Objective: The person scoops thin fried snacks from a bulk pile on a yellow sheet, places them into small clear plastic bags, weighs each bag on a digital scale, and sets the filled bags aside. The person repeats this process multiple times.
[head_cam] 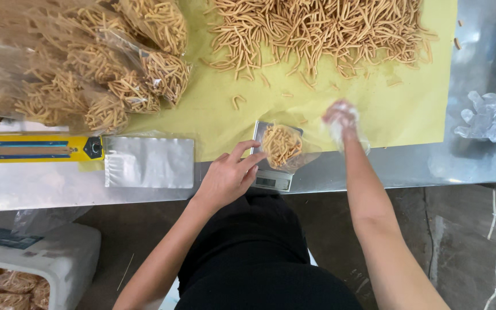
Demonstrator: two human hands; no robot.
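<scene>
A small digital scale (pixel 271 179) stands at the table's near edge, with a clear plastic bag (pixel 283 147) of fried snack sticks on it. My left hand (pixel 228 175), bare, touches the left side of the bag and scale with thumb and fingers. My right hand (pixel 343 121), in a thin clear plastic glove, is blurred just right of the bag, fingers bunched; whether it holds sticks I cannot tell. A big loose pile of snack sticks (pixel 322 28) lies on yellow paper (pixel 409 109) beyond both hands.
Filled clear bags of sticks (pixel 104 74) are heaped at the left. A yellow heat sealer (pixel 35 148) and an empty clear bag (pixel 149 162) lie left of the scale. A crumpled plastic glove (pixel 492 117) rests at the right. A white stool (pixel 47 258) stands below left.
</scene>
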